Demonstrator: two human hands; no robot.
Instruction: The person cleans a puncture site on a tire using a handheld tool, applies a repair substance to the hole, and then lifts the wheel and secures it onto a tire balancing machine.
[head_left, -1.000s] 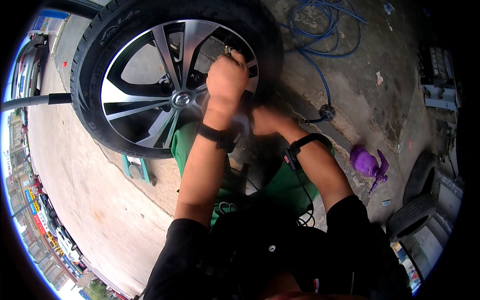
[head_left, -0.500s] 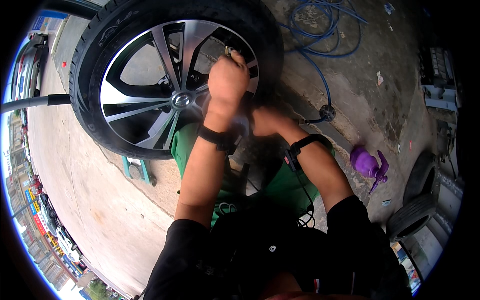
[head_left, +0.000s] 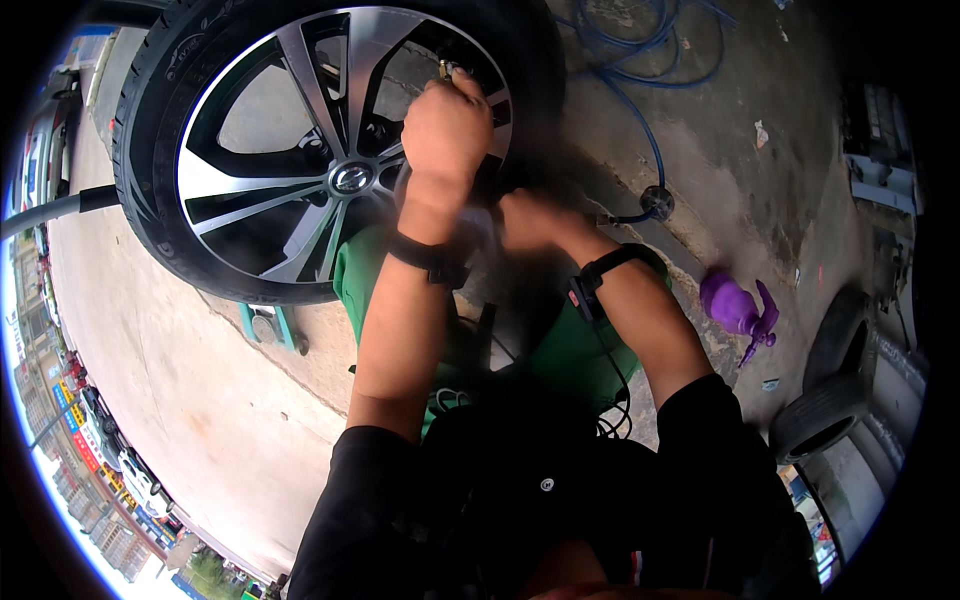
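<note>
A car wheel (head_left: 325,225) with a silver and black spoked rim and a black tyre (head_left: 150,215) stands in front of me, at the upper left. My left hand (head_left: 447,130) is closed over the right part of the rim. A small brass-coloured fitting (head_left: 445,68) sticks out at the top of its fist, near the rim's edge. Lower and to the right, my right hand (head_left: 535,222) looks curled in beside the tyre. Blur and shadow cover its fingers, so what it holds cannot be made out. A short hose end (head_left: 608,219) shows just behind that hand.
Blue hose (head_left: 640,135) lies coiled on the concrete, running to a round black piece (head_left: 656,203). A purple spray bottle (head_left: 735,305) lies to my right, with spare tyres (head_left: 825,425) beyond. Under the wheel is a green wheeled jack (head_left: 270,328). A grey bar (head_left: 65,208) is at the left.
The wheel and my left hand appear slightly higher and further left in the picture, as the view has shifted. Both hands keep about the same pose.
</note>
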